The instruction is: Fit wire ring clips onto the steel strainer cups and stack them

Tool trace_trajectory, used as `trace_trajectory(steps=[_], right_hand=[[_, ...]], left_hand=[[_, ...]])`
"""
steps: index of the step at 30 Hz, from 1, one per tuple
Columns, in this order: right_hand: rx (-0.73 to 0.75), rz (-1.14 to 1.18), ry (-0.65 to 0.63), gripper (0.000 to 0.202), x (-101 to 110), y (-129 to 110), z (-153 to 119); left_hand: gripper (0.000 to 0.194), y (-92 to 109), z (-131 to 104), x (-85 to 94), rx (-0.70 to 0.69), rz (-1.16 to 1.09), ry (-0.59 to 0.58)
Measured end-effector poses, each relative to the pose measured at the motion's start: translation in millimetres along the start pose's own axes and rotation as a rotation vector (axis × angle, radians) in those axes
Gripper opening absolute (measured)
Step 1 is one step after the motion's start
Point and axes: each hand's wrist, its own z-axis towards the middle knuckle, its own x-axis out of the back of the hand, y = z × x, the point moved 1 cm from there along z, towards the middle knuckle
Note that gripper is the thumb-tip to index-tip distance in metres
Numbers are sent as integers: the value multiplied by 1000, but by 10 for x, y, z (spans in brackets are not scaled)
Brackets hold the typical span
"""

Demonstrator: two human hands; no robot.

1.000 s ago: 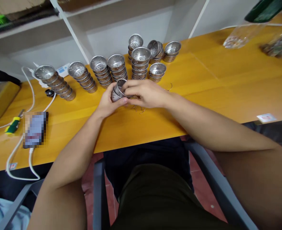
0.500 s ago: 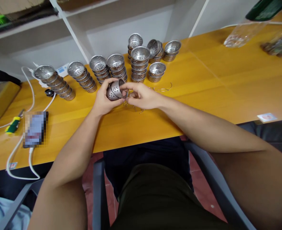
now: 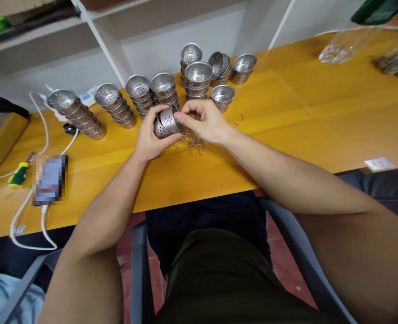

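Note:
My left hand point(image 3: 151, 137) is wrapped round a pair of perforated metal cups point(image 3: 168, 121), one tilted in the other, their mouths turned to the right. At the rim, my right hand point(image 3: 204, 120) has its thumb against the cup edge and its fingers curled towards it. Whatever it pinches there is hidden or too small to name. Below the right hand lies a tangle of thin bent wires point(image 3: 194, 143) on the table. Behind both hands stand nested stacks of the same cups, the nearest being the middle stack point(image 3: 163, 85) and a short stack point(image 3: 222, 95).
More cup stacks point(image 3: 108, 101) line the back of the wooden table point(image 3: 287, 130). On the left are a phone point(image 3: 50, 180) with a white cable and a yellow-green screwdriver point(image 3: 19, 174). A clear plastic bag point(image 3: 341, 47) lies at the back right. White shelving point(image 3: 185, 27) rises behind.
My right hand has lifted from inside the cup's mouth up to its rim, uncovering more of the wires. The left hand keeps hold of the cups and has shifted slightly.

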Motion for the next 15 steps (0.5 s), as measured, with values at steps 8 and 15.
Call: trace_trajectory(steps=[8, 15], right_hand=[[15, 8, 14, 92, -70, -27, -22], [3, 259, -108, 84, 290, -24, 7]], left_hand=[[116, 8, 20, -31, 15, 8, 54], [109, -406, -10, 106, 47, -107, 83]])
